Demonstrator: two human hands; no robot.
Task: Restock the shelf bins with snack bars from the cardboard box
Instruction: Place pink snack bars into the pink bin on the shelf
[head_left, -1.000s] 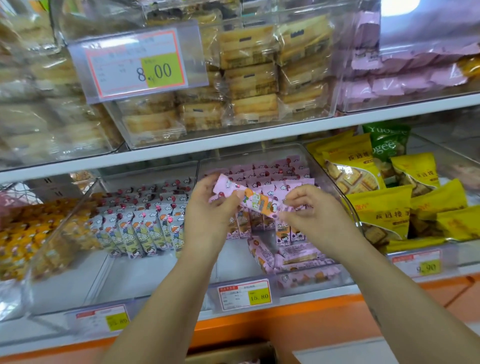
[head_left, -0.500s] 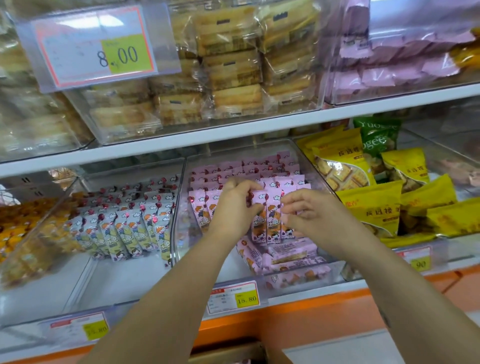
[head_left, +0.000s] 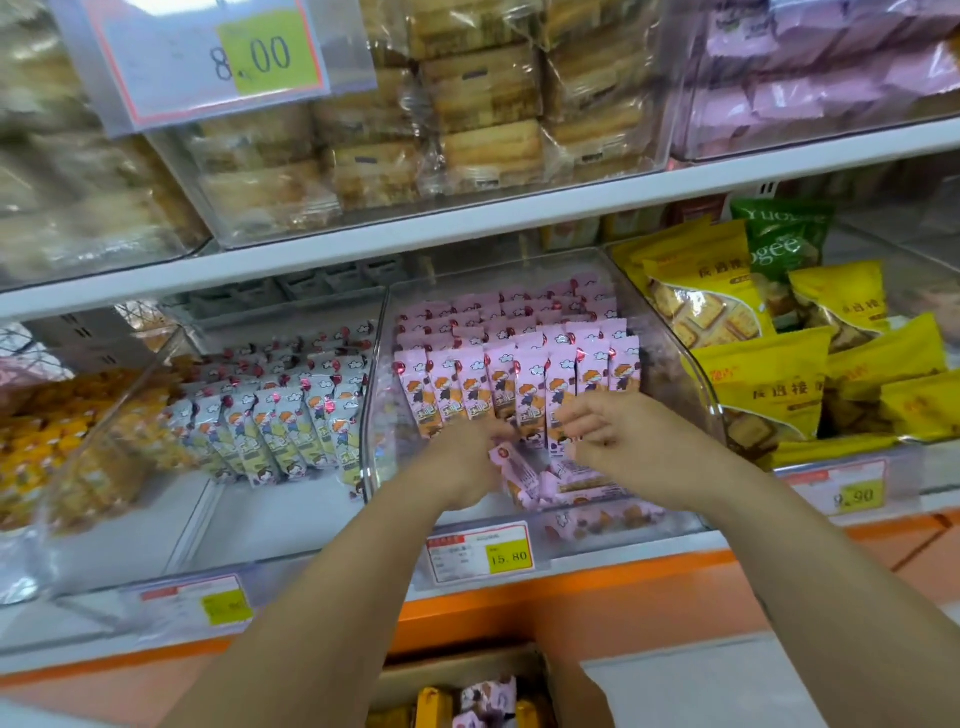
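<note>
The left hand pinches a loose pink snack bar low in the clear bin, the right hand curls beside it, its grip unclear, and a forward nudge from either could topple the upright row just beyond both hands.

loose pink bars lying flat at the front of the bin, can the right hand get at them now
Probably yes. The right hand is inside the open-topped clear bin, just above the loose pink bars, with nothing between them. The left hand sits at their left end and might crowd it.
</note>
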